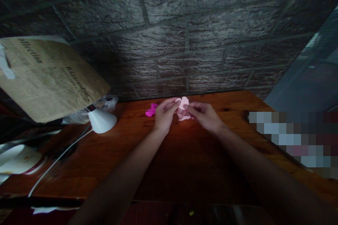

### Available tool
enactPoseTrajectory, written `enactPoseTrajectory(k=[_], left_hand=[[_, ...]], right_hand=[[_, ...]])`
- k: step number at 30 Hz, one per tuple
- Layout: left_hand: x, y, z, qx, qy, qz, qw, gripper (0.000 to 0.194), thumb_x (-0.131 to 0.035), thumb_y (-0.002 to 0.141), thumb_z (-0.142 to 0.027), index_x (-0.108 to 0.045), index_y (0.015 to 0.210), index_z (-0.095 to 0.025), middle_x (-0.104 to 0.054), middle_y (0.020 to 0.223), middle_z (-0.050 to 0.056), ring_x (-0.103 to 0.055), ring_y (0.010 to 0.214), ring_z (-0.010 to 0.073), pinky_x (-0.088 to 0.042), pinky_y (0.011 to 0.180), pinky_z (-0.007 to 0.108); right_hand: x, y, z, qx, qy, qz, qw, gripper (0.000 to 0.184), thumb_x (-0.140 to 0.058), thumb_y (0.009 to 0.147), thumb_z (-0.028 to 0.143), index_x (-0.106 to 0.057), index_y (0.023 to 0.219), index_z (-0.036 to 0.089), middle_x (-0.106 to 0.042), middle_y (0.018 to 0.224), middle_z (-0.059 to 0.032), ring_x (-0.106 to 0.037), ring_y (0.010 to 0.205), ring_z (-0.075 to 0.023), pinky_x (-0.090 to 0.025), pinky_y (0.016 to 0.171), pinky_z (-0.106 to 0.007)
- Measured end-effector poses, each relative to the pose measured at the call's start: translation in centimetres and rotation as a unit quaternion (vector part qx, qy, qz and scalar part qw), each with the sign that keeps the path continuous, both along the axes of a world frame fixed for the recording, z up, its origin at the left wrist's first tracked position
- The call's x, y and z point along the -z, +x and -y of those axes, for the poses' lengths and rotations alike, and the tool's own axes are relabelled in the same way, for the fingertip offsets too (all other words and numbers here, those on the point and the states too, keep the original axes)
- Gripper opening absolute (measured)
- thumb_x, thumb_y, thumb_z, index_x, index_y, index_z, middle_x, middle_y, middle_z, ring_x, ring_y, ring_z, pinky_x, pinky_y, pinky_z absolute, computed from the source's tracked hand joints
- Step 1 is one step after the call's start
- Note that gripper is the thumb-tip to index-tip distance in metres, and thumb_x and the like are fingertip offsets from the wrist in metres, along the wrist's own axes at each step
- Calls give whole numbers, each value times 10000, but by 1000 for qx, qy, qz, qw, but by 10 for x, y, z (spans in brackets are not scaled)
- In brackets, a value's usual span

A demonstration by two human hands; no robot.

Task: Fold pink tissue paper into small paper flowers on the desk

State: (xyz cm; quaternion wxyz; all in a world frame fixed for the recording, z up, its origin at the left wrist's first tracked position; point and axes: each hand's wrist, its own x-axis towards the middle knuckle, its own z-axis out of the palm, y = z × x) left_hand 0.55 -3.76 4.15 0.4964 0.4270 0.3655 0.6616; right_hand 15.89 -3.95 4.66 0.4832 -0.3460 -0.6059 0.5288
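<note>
Between my two hands is a pale pink piece (185,102) with rounded, petal-like lobes; its material is hard to tell. My left hand (167,111) pinches its left side with thumb and fingers. On the other side, my right hand (202,112) grips the same piece, thumb against its lower edge. Just below, crumpled pink pieces (184,115) show on the wooden table, partly hidden by my hands. A bright magenta crumpled piece (151,110) lies left of my left hand.
A lamp with a white conical base (102,121) and a newsprint-patterned shade (52,77) stands at the left, its white cord (59,158) trailing forward. Nearby are a clear plastic bag (107,103) and a white cup (19,158). A stone-patterned wall (169,42) rises behind the table (190,168).
</note>
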Motion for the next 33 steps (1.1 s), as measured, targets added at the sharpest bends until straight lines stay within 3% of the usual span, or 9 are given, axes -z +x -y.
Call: enactPoseTrajectory(k=[8, 20, 25, 33], left_hand=[[-1, 3, 2, -4, -11, -3, 1000, 304, -894, 616, -326, -762, 851, -187, -751, 730, 14, -648, 614, 129, -525, 607, 267], [-5, 5, 4, 11, -21, 27, 999, 320, -902, 574, -312, -765, 830, -179, -729, 676, 1, -617, 569, 104, -511, 562, 235], [-5, 5, 6, 48, -31, 16, 998, 346, -905, 574, -321, -781, 859, -168, -733, 675, 14, -624, 569, 109, -501, 556, 235], [-3, 2, 5, 43, -36, 5, 998, 321, -897, 594, -310, -776, 856, -167, -732, 711, 22, -642, 611, 128, -513, 606, 270]], right_hand=[[3, 1, -2, -33, 33, 21, 999, 382, -811, 730, 554, -772, 750, 174, -698, 727, -36, -543, 623, -126, -431, 598, -265], [5, 4, -5, -52, 61, 51, 996, 426, -749, 781, 604, -781, 777, 179, -699, 732, -42, -545, 635, -135, -452, 607, -272], [5, 4, -5, -24, 20, 6, 999, 385, -812, 731, 552, -775, 780, 171, -702, 721, -30, -553, 622, -123, -447, 608, -269], [0, 3, -2, -22, -7, -15, 1000, 370, -836, 701, 529, -758, 760, 172, -708, 702, -21, -562, 612, -115, -446, 617, -267]])
